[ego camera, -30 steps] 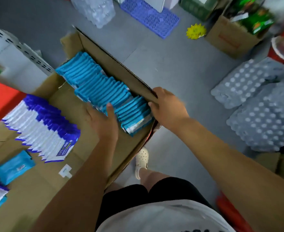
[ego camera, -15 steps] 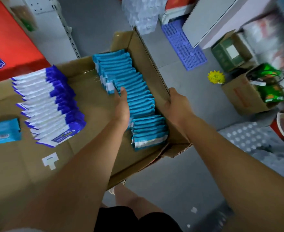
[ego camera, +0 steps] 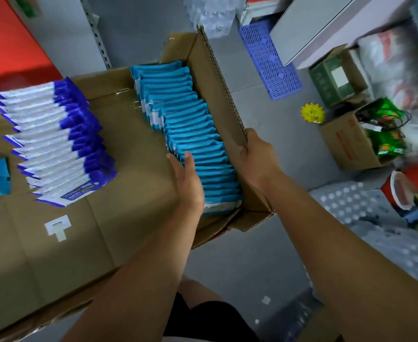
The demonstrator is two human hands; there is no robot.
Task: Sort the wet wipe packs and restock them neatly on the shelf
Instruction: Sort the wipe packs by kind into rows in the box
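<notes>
Left grip (ego camera: 189,186) flat, unclenched, pressing row of teal-blue soft wet wipe packs (ego camera: 190,134) between grips; right grip (ego camera: 257,160) clamps brown corrugated cardboard box wall (ego camera: 218,90). I'd expect row to buckle if squeezed unevenly

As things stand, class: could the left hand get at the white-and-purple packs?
Probably yes: the left hand, flat against the blue packs, holds nothing; only bare cardboard lies between it and the white-and-purple packs.

Teal packs (ego camera: 190,144) stand rowed; blue-white packs (ego camera: 55,141) lie fanned nearby
</notes>
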